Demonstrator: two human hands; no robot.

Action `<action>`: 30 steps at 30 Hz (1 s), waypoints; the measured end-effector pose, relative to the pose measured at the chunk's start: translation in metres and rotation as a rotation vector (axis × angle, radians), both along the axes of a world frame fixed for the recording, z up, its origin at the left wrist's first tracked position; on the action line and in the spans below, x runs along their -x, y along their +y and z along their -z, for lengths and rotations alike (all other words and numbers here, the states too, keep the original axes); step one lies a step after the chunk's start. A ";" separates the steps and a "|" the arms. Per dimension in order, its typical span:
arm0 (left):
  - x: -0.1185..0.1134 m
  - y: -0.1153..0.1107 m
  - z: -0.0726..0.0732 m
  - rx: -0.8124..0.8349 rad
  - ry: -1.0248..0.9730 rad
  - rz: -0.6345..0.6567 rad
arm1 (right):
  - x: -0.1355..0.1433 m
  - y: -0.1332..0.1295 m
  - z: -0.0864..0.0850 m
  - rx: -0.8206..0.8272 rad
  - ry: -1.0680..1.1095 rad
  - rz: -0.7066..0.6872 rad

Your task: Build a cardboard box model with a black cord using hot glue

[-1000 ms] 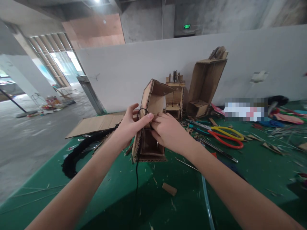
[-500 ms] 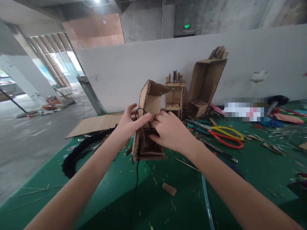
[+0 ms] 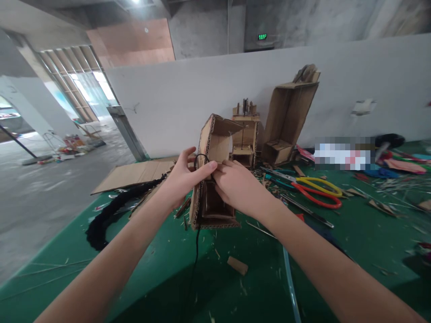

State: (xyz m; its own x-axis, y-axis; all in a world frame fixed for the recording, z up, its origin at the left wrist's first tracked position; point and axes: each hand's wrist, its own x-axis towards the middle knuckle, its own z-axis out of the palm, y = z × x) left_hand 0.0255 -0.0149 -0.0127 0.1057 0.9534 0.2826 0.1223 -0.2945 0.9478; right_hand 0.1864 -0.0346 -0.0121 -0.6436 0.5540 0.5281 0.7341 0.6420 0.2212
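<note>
Left hand (image 3: 183,178) gripping open-fronted brown cardboard box (image 3: 220,147) by left side, thumb pressing across front edge, other fingers spreading loosely behind. Right hand (image 3: 237,181) curling fingers in at box's middle, beside left thumb; cannot tell if pinching thin black cord (image 3: 197,244). Cord looping near left thumb, trailing below box. Box leaning slightly, near middle of green bench (image 3: 158,278). Yellow-and-red-handled metal scissors (image 3: 295,181) lying to right.
</note>
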 end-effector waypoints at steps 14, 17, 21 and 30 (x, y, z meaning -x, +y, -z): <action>0.004 0.005 0.004 0.016 -0.026 0.024 | 0.001 0.001 0.004 0.002 -0.033 0.050; 0.003 0.004 0.004 0.017 -0.020 -0.002 | -0.001 0.000 0.002 0.048 -0.016 0.066; 0.003 0.003 0.000 0.018 0.015 -0.065 | -0.004 -0.001 -0.002 0.061 0.018 0.016; 0.004 0.004 0.002 0.005 -0.043 -0.032 | 0.000 -0.002 -0.002 -0.001 0.046 -0.061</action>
